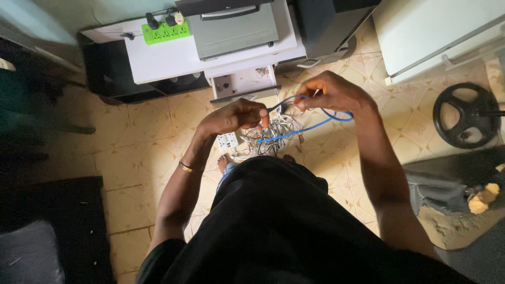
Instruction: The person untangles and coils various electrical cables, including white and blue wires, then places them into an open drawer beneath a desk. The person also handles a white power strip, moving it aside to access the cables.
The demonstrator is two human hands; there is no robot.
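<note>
Floor [147, 158]: yellowish patterned tiles, dim light, carrying everything below me.

White cabinet [173, 55] stood along the floor's far edge, a grey flat-topped machine [234, 29] on it and a green power strip [165, 30] with plugs seated near its far left corner. A small drawer [244, 81] hung open beneath the cabinet front. A white appliance [436, 31] filled the far right corner; a black round fan base [465, 115] lay at the floor's right edge.

Tangle of thin cables [268, 138] sat on the floor just in front of the open drawer, a white socket block [227, 141] touching its left side. My bare toes showed just near it.

Blue cable [315, 122]: raised above the tangle, strung between both hands, one end trailing down into the heap.

Left hand [236, 115]: closed, fingers pinched on the dark end of the blue cable. A thin bangle showed at that wrist.

Right hand [329, 92]: closed around a loop of the blue cable, which curled under the palm.

Progress, as I judged it: the blue cable looked partly drawn free and partly looped, with its tail not yet out of the heap. The rest of the tangle appeared unsorted, so most of the sorting seemed left to do.
</note>
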